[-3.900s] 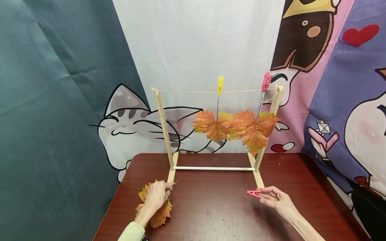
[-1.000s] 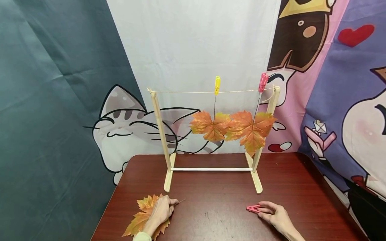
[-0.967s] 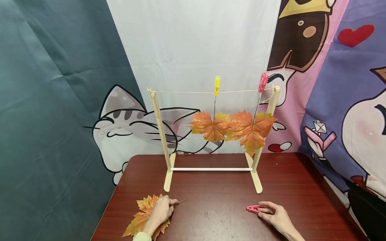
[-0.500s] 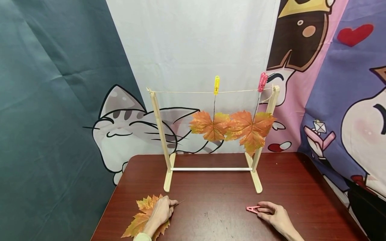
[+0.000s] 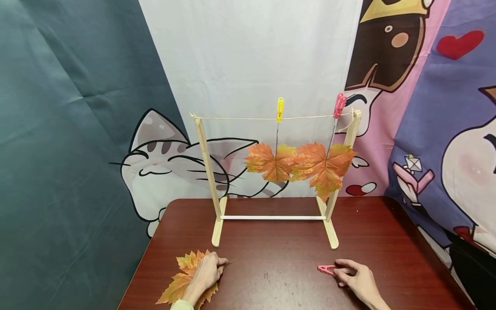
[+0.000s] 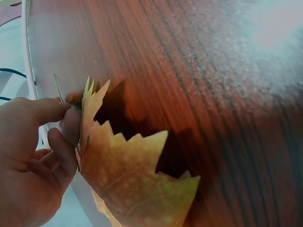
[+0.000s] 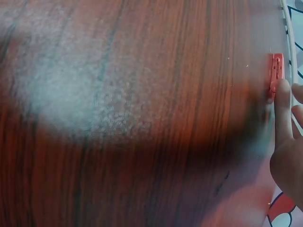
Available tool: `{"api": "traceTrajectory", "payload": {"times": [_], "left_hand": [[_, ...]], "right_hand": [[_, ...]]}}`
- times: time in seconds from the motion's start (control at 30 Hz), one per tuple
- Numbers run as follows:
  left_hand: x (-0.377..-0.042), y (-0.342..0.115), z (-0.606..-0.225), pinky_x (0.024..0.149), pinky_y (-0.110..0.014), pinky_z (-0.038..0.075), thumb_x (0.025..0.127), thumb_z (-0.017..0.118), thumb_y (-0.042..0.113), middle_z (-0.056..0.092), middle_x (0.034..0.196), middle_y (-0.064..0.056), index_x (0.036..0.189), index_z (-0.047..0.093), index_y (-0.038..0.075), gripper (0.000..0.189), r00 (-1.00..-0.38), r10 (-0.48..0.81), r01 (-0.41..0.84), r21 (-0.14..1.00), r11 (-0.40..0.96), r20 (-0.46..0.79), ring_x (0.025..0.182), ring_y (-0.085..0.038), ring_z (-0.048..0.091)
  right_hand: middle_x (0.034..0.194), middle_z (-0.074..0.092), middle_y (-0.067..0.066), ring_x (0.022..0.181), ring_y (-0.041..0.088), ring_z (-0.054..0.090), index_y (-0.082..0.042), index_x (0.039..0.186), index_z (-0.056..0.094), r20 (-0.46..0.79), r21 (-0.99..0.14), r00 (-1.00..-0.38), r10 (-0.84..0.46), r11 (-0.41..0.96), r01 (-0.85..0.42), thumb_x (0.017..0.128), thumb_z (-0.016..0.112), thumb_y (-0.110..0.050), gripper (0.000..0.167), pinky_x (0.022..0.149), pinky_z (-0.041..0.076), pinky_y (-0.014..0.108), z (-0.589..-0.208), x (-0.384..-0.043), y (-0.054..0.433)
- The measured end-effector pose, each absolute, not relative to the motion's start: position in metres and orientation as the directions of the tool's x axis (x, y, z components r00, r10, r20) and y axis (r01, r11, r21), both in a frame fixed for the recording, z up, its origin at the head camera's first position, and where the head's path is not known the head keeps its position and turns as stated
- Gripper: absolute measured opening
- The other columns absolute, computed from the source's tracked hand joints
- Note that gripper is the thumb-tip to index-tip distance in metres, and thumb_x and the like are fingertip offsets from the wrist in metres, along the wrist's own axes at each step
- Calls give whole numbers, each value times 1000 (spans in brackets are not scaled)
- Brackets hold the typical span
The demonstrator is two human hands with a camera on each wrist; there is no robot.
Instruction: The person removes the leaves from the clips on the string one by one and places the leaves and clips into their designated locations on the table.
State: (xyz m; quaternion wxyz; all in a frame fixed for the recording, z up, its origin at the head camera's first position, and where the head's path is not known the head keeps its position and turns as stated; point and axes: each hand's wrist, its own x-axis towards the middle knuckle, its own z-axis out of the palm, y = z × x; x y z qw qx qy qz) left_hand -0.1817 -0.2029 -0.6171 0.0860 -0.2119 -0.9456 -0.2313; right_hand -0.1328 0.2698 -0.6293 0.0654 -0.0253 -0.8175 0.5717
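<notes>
Left hand [image 5: 206,271] pinching the wiry stem [image 5: 230,261], I hold a jagged orange-yellow leaf [image 5: 180,285] over the glossy, wood-grained worktop [image 5: 271,241]. Further right, a slim pink plastic clip [image 7: 277,68] sits pinched in my right hand [image 5: 358,277].

Between my left hand [image 5: 207,271] and my right hand [image 5: 357,279], at the lower centre of the frame, a wide stretch of desk [image 5: 271,258] leaves me room to cross. Higher up, a white crossbar [image 5: 273,218] blocks the way low down, wooden feet [image 5: 218,234] jutting toward me. Under the string [image 5: 236,118], I could reach between the left post [image 5: 208,168] and the hanging leaves [image 5: 327,168], which obstruct the right half.
</notes>
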Motion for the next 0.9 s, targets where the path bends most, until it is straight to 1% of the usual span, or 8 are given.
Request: {"api": "traceTrajectory", "payload": {"times": [0.1, 0.23, 0.37, 0.5, 0.57, 0.67, 0.77, 0.9], "left_hand": [[-180, -203, -615, 58, -33, 49, 76, 75, -1, 56, 76, 6, 90, 80, 13, 21, -908, 339, 413, 401, 817, 244, 68, -13, 58], [-179, -200, -609, 59, -32, 49, 80, 76, 3, 59, 78, 6, 88, 78, 13, 13, -929, 282, 362, 417, 834, 242, 70, -12, 60], [-183, -190, -593, 51, -24, 45, 83, 74, 6, 66, 72, 7, 88, 77, 8, 6, -933, 245, 350, 505, 789, 263, 57, -1, 55], [-190, -175, -566, 42, -18, 38, 86, 72, 5, 63, 59, 8, 88, 76, 4, 5, -923, 237, 378, 600, 705, 303, 42, 7, 46], [-194, -167, -550, 42, -16, 39, 88, 71, 4, 63, 56, 6, 88, 76, 4, 5, -915, 238, 399, 637, 660, 327, 40, 4, 50], [-202, -154, -523, 42, -17, 42, 89, 71, 4, 65, 58, 0, 87, 76, 5, 5, -909, 221, 414, 703, 579, 354, 43, -10, 61], [-210, -141, -497, 40, -18, 42, 91, 70, 3, 67, 63, -3, 89, 75, 6, 7, -909, 191, 416, 769, 486, 371, 48, -22, 66], [-219, -125, -468, 38, -20, 42, 92, 69, 4, 69, 71, 0, 91, 75, 7, 6, -906, 149, 422, 815, 396, 397, 49, -19, 66]], "right_hand": [[76, 72, 10, 48, 16, 63, 7, 106, 70, 82, -940, -983, 163, 341, -22, 82, 78, 1, 26, 43, 52, 29, -623, -131, 268], [73, 71, 13, 44, 18, 60, 7, 106, 69, 123, -940, -980, 153, 334, -66, 85, 76, 0, 24, 39, 46, 28, -610, -132, 266], [75, 70, 12, 48, 18, 62, 8, 104, 69, 219, -933, -970, 103, 312, -177, 87, 73, 3, 18, 43, 50, 28, -591, -138, 262], [81, 72, 8, 57, 13, 66, 8, 103, 69, 303, -918, -952, 33, 279, -282, 89, 70, 5, 14, 43, 52, 31, -564, -147, 259], [82, 72, 7, 60, 11, 67, 6, 103, 70, 350, -898, -937, -6, 284, -337, 90, 68, 7, 13, 43, 52, 31, -548, -152, 257], [83, 73, 6, 62, 9, 67, 5, 104, 70, 414, -861, -908, -67, 293, -415, 90, 66, 9, 14, 45, 52, 29, -524, -162, 255], [82, 73, 2, 62, 10, 67, 3, 104, 71, 453, -829, -884, -112, 310, -465, 91, 66, 8, 15, 45, 51, 26, -500, -172, 252], [81, 72, 6, 55, 13, 63, 1, 106, 72, 478, -806, -863, -162, 311, -504, 91, 67, 6, 16, 44, 48, 25, -470, -183, 246]]}}
